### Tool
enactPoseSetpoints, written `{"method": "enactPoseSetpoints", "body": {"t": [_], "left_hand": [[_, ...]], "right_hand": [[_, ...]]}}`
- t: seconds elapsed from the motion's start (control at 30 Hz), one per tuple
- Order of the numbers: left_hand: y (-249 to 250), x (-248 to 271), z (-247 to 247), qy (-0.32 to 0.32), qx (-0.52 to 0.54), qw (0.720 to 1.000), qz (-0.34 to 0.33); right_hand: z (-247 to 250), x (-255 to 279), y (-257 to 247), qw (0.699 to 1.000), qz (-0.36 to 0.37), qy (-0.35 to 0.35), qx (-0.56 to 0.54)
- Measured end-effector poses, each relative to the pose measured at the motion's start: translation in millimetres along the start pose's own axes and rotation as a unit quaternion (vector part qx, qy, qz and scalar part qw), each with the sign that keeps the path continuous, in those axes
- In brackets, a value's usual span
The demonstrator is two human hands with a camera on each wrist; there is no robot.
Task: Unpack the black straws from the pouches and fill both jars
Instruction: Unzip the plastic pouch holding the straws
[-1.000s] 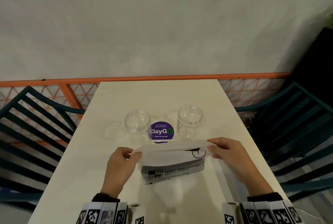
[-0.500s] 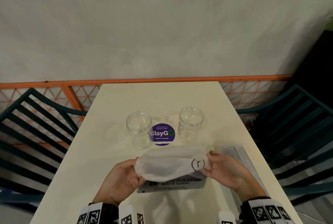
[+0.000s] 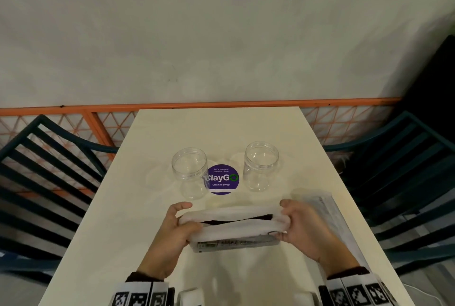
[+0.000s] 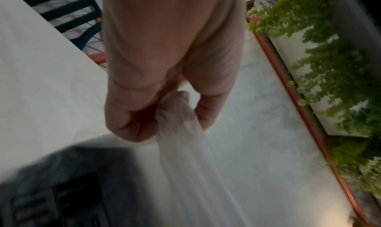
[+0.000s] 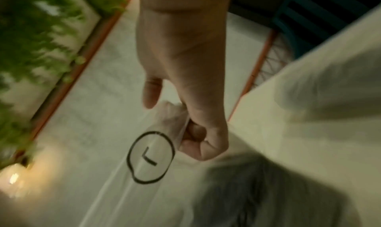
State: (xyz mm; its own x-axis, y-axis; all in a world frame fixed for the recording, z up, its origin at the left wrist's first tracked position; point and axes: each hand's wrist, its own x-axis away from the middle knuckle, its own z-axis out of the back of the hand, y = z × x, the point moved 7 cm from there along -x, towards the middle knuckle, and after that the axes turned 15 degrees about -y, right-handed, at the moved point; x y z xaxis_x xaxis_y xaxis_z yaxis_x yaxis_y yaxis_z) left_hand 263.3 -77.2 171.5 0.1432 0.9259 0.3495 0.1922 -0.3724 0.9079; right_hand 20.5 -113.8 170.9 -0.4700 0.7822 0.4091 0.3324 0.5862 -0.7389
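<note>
Fingers: the left hand (image 3: 177,225) is pinching one end of the pouch (image 3: 231,225), thin film bunching between curled fingers and thumb; the right hand (image 3: 299,224) is gripping the opposite end in a closed fist, beside a circled mark (image 5: 151,157) inked on the film.

Pouch: frosted, translucent, soft plastic, being held stretched between the hands low over the near table (image 3: 216,128). A dark slit is showing along its mouth, probably the black straws (image 3: 234,219) inside.

Handling advice: the step in hand appears to be opening the mouth. Pulling evenly at both ends, mouth level, should be keeping the contents from sliding out.

Second pouch (image 3: 327,209): lying flat at the right, long, grey-white.

Jars: left jar (image 3: 190,172) and right jar (image 3: 261,165), clear, round, lidless, both standing empty beyond the hands, either side of a purple round sticker (image 3: 222,179).

Table: matte, cream, rectangular.
</note>
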Motion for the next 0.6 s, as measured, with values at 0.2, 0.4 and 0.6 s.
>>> {"method": "enactPoseSetpoints", "body": {"t": [0.2, 0.4, 0.6], "left_hand": [[7, 0, 2, 0.102, -0.092, 0.99, -0.042], [11, 8, 25, 0.163, -0.255, 0.953, -0.034], [-1, 3, 25, 0.128, -0.187, 0.974, -0.02]], "right_hand": [[6, -4, -15, 0.891, 0.017, 0.177, 0.418], [30, 7, -37, 0.882, 0.058, 0.215, 0.415], [10, -3, -19, 0.958, 0.04, 0.049, 0.28]]}}
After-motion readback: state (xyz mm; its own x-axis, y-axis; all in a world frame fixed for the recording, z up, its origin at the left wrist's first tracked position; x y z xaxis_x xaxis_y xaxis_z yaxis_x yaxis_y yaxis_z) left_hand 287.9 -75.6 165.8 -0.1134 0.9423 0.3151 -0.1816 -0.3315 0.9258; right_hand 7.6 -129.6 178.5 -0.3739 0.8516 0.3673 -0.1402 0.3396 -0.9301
